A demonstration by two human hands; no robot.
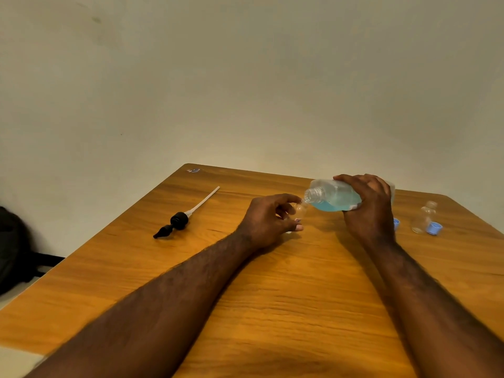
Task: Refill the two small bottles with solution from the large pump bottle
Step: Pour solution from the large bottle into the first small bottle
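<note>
My right hand (369, 205) grips the large clear bottle (334, 196), which is tipped on its side with its open neck pointing left and blue liquid pooled in its lower half. The neck sits just above a small clear bottle (300, 211) that my left hand (268, 221) holds upright on the table, fingers curled round it. A second small clear bottle (424, 216) stands uncapped at the right. The black pump head with its white tube (185, 216) lies on the table to the left.
A blue cap (434, 229) lies by the second small bottle, and another blue cap (396, 223) peeks out behind my right wrist. The wooden table (272, 296) ends near a plain wall. A dark bag (13, 249) sits on the floor at left.
</note>
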